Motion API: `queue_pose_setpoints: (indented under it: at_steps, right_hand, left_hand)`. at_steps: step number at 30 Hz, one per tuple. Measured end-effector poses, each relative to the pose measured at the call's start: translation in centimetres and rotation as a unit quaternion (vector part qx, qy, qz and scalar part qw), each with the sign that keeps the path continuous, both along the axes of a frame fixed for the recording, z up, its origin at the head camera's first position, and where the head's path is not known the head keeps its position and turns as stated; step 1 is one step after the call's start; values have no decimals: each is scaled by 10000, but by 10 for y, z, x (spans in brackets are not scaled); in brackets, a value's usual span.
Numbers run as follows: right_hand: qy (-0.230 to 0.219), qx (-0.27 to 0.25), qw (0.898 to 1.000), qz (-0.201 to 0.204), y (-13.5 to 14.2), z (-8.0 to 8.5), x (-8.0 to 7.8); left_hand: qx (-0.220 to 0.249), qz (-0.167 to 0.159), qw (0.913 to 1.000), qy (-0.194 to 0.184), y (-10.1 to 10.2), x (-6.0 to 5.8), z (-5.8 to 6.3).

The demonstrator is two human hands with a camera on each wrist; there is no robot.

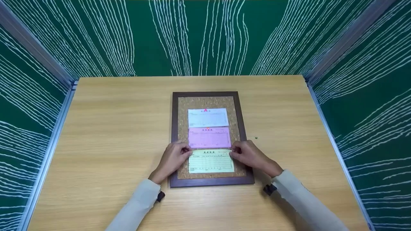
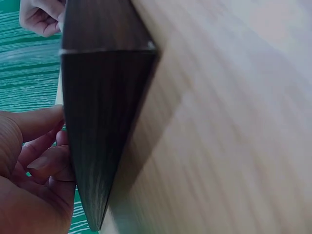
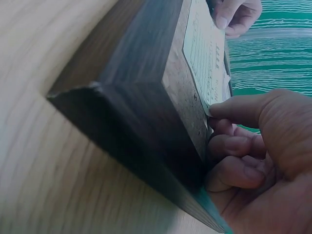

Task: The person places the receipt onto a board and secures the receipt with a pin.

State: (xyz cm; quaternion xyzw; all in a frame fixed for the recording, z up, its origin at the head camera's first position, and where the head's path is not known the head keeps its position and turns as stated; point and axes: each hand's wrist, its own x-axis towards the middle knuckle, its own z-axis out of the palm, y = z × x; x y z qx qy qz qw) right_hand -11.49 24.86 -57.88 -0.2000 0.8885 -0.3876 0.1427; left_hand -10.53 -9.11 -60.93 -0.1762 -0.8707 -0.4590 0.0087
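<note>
A cork board (image 1: 183, 122) in a dark brown frame lies on the wooden table. Three printed paper slips run down it: a white one (image 1: 208, 118) with a red pin at its top, a pink one (image 1: 209, 138) with an orange pin, and a pale green one (image 1: 211, 162) lowest. My left hand (image 1: 173, 158) pinches the green slip's upper left corner. At the upper right corner, my right hand (image 1: 253, 157) pinches the same slip between thumb and fingers, as the right wrist view also shows, its other fingers (image 3: 236, 170) curled beside the frame.
The wooden table (image 1: 112, 128) extends around the board. A tiny dark green speck (image 1: 256, 138) lies right of the frame. Green walls (image 1: 266, 35) with white lines enclose the table at the back and sides.
</note>
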Motion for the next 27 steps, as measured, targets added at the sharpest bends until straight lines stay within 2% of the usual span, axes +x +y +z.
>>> queue_pose_setpoints:
  at_steps: [3, 6, 11, 12, 15, 18, 19, 24, 27]
  right_hand:
    - [-54, 39, 10000, -56, -1, 0, -1]
    - [-119, 75, 9998, -116, -1, 0, -1]
    - [-259, 96, 9994, -204, -2, 0, -3]
    - [-276, 98, 9994, -209, -2, 0, -3]
    - [-297, 88, 9993, -212, -1, 1, -4]
    - [-260, 84, 9994, -190, -1, 1, -5]
    - [-213, 103, 9996, -156, -1, 1, -5]
    - [77, 228, 9997, -1, -2, 0, -6]
    - [98, 221, 9997, -5, -2, -1, -6]
  left_hand:
    - [-264, 74, 9995, -139, 3, 3, 14]
    - [-489, 129, 9986, -169, 5, 2, 17]
    - [-628, 205, 9978, -37, 8, 1, 16]
    - [-583, 184, 9981, 70, 7, -2, 10]
    - [-591, 175, 9980, 158, 7, -2, 9]
    - [-664, 154, 9976, 118, 7, -3, 10]
    - [-729, 169, 9972, 3, 8, -1, 17]
    - [-811, 161, 9965, -84, 8, 0, 20]
    - [-819, 179, 9964, -95, 8, 1, 20]
